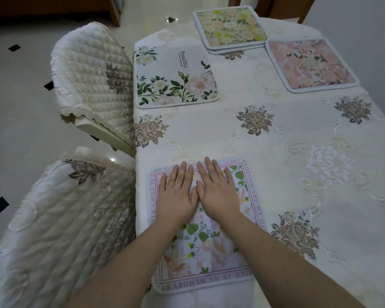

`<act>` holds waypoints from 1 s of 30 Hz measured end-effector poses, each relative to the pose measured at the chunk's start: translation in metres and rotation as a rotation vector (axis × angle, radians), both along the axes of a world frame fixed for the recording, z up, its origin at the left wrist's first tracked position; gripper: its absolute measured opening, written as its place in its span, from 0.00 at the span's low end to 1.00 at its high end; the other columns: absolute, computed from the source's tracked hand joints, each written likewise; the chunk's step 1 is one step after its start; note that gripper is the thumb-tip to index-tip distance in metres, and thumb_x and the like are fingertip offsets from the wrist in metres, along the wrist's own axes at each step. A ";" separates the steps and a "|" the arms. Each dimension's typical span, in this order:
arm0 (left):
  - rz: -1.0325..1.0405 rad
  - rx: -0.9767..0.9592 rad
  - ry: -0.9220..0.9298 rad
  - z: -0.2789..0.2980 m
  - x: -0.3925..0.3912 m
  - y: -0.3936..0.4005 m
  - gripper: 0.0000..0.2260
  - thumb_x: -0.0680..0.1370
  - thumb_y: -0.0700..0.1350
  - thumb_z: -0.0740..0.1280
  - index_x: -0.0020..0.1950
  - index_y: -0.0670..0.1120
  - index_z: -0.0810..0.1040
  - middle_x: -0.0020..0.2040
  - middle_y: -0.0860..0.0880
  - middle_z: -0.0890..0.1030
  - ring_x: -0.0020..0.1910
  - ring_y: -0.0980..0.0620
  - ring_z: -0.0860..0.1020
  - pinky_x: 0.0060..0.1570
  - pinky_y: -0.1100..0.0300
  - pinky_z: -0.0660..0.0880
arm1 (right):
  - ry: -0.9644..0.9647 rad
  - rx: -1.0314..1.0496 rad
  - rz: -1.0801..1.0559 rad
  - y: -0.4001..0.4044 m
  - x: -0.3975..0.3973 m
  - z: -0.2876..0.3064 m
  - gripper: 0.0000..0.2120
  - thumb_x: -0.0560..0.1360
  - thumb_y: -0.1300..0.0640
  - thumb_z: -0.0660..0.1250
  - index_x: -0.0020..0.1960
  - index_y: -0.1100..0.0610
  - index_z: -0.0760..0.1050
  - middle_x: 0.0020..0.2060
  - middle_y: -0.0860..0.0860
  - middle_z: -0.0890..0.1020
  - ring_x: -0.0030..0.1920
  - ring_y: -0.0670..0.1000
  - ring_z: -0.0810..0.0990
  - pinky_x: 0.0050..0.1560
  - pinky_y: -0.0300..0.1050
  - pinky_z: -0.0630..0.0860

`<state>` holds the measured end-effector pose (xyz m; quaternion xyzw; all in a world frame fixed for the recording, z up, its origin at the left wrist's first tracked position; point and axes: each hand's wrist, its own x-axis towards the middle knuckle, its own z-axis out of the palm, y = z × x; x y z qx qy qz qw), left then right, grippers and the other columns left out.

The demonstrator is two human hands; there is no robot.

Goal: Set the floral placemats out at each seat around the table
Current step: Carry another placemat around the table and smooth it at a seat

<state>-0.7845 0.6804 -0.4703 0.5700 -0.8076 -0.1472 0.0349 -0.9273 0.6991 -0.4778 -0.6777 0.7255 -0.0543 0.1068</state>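
Note:
A pink-bordered floral placemat [198, 252] with lettering round its edge lies flat at the table's near left edge. My left hand [177, 194] and my right hand [217, 192] press on its far half, side by side, fingers straight and spread. A white placemat [176, 74] with green leaves lies further along the left edge. At the far end sits a small stack of yellow-and-peach placemats [230, 27]. A pink floral placemat [310, 64] lies at the far right edge.
The table [276, 174] wears a cream embroidered cloth with brown rose motifs. Two chairs in quilted cream covers stand along the left side, one near [60, 230], one further [91, 81]. Pale tiled floor with black diamonds lies beyond.

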 end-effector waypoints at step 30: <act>0.069 -0.007 0.076 0.033 0.043 0.036 0.25 0.83 0.46 0.54 0.80 0.43 0.57 0.81 0.45 0.57 0.81 0.48 0.52 0.78 0.51 0.47 | -0.013 -0.003 -0.233 0.060 -0.031 0.027 0.26 0.84 0.50 0.46 0.79 0.59 0.53 0.80 0.56 0.50 0.80 0.53 0.48 0.78 0.51 0.43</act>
